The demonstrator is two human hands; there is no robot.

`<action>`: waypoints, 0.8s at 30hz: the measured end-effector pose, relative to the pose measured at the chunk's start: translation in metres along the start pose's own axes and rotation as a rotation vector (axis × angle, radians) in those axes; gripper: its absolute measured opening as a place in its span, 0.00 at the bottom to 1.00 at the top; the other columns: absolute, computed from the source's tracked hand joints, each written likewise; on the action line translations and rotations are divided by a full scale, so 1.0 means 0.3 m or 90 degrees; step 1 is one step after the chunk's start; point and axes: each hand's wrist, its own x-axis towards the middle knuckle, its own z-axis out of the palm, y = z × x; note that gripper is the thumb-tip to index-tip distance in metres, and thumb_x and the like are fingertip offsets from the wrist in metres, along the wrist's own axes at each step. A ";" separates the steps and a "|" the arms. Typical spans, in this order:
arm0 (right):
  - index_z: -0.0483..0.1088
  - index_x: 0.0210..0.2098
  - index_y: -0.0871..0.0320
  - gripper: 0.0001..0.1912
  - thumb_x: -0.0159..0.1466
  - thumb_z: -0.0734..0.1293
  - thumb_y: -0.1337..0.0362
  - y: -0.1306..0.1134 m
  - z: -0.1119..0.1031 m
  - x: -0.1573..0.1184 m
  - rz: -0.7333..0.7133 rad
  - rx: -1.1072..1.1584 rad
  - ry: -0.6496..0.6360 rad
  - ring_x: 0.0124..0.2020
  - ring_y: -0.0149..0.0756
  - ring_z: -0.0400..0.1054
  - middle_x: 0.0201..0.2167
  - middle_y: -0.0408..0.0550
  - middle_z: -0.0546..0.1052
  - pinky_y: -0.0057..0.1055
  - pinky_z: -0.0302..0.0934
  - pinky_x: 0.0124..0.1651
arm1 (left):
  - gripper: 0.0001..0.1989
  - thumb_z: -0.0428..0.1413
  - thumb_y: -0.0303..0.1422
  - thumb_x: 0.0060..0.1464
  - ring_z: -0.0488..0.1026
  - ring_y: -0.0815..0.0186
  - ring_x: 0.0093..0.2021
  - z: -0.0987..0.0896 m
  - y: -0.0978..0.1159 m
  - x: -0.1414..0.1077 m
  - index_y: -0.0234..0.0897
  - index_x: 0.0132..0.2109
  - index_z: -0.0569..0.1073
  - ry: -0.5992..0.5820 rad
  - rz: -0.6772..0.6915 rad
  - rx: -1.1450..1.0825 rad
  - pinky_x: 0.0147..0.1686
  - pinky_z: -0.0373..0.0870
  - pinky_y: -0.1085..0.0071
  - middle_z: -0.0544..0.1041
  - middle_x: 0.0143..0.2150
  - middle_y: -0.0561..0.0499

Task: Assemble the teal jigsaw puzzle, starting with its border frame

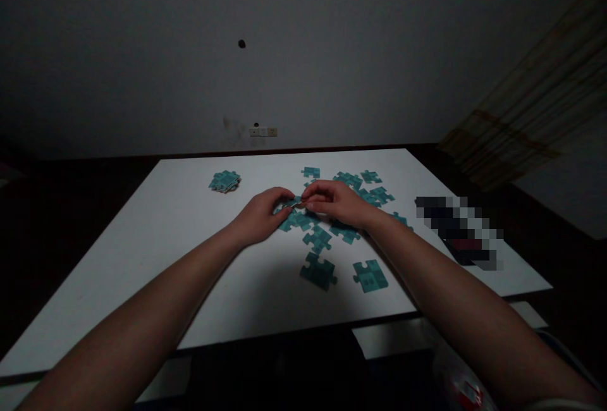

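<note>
Teal jigsaw puzzle pieces (318, 238) lie scattered over the middle and right of a white table. Over the left part of this spread, my left hand (263, 212) pinches a puzzle piece (294, 203) between thumb and fingers. My right hand (336, 202) meets it from the other side, its thumb and fingertips closed on a thin piece edge. Whether both hands grip one piece or two cannot be made out. Two single pieces, a darker one (318, 271) and a lighter one (370, 276), lie nearer the front edge.
A small stack of puzzle pieces (224, 181) stands at the far left of the white table (142, 259). On the right lies a dark, blurred-out object (450, 227). Behind the table is a wall with sockets (263, 132); a curtain (512, 126) hangs at the right.
</note>
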 end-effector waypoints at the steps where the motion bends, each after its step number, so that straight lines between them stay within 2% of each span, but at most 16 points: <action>1: 0.82 0.46 0.50 0.15 0.63 0.83 0.55 0.000 -0.002 0.000 -0.006 -0.003 0.000 0.46 0.44 0.84 0.43 0.47 0.88 0.44 0.77 0.56 | 0.14 0.62 0.37 0.70 0.86 0.52 0.56 0.000 0.003 0.002 0.42 0.58 0.83 0.006 0.000 0.011 0.60 0.82 0.52 0.89 0.56 0.44; 4: 0.83 0.46 0.50 0.15 0.64 0.82 0.54 0.001 -0.014 0.004 -0.034 -0.030 0.019 0.50 0.46 0.83 0.47 0.49 0.89 0.46 0.76 0.60 | 0.09 0.62 0.35 0.70 0.86 0.54 0.50 -0.005 0.008 0.012 0.42 0.52 0.85 0.062 -0.035 0.035 0.55 0.82 0.56 0.90 0.49 0.47; 7: 0.83 0.46 0.50 0.13 0.67 0.79 0.51 0.001 -0.042 0.008 -0.053 -0.071 0.090 0.52 0.47 0.82 0.49 0.51 0.89 0.47 0.75 0.61 | 0.07 0.64 0.33 0.67 0.86 0.54 0.46 -0.033 -0.005 0.021 0.41 0.47 0.87 0.171 -0.098 0.073 0.53 0.82 0.58 0.90 0.45 0.46; 9: 0.83 0.44 0.50 0.11 0.70 0.76 0.51 0.001 -0.071 0.006 -0.058 -0.131 0.151 0.49 0.48 0.81 0.47 0.51 0.88 0.48 0.74 0.59 | 0.07 0.65 0.31 0.65 0.86 0.53 0.46 -0.063 -0.022 0.025 0.39 0.47 0.87 0.224 -0.121 0.113 0.54 0.82 0.57 0.90 0.45 0.44; 11: 0.83 0.42 0.51 0.10 0.70 0.75 0.52 -0.001 -0.102 -0.003 -0.053 -0.235 0.172 0.43 0.46 0.79 0.42 0.51 0.87 0.46 0.73 0.53 | 0.07 0.65 0.29 0.64 0.85 0.52 0.46 -0.092 -0.043 0.026 0.39 0.47 0.88 0.245 -0.118 0.159 0.55 0.81 0.54 0.90 0.46 0.42; 14: 0.84 0.39 0.52 0.07 0.68 0.76 0.56 -0.014 -0.133 -0.025 -0.023 -0.351 0.093 0.36 0.42 0.74 0.34 0.48 0.84 0.41 0.69 0.43 | 0.09 0.65 0.27 0.63 0.84 0.51 0.46 -0.111 -0.068 0.028 0.39 0.47 0.89 0.228 -0.081 0.212 0.57 0.80 0.52 0.89 0.47 0.41; 19: 0.86 0.40 0.52 0.09 0.66 0.78 0.55 -0.053 -0.126 -0.060 0.058 -0.297 -0.101 0.29 0.36 0.67 0.27 0.43 0.78 0.36 0.60 0.34 | 0.13 0.61 0.25 0.62 0.84 0.50 0.48 -0.078 -0.086 0.034 0.38 0.48 0.90 0.130 -0.050 0.222 0.57 0.80 0.52 0.87 0.47 0.40; 21: 0.88 0.42 0.52 0.10 0.66 0.79 0.55 -0.069 -0.118 -0.069 0.062 -0.305 -0.158 0.30 0.36 0.68 0.28 0.43 0.79 0.36 0.61 0.34 | 0.14 0.60 0.27 0.64 0.84 0.50 0.47 -0.065 -0.087 0.034 0.37 0.49 0.91 0.098 -0.047 0.214 0.57 0.80 0.52 0.86 0.48 0.40; 24: 0.90 0.47 0.51 0.13 0.63 0.83 0.57 -0.084 -0.108 -0.077 0.018 -0.352 -0.229 0.39 0.40 0.74 0.38 0.46 0.84 0.37 0.67 0.42 | 0.16 0.58 0.29 0.66 0.83 0.49 0.49 -0.059 -0.081 0.032 0.36 0.51 0.91 0.070 -0.033 0.219 0.58 0.80 0.51 0.87 0.48 0.39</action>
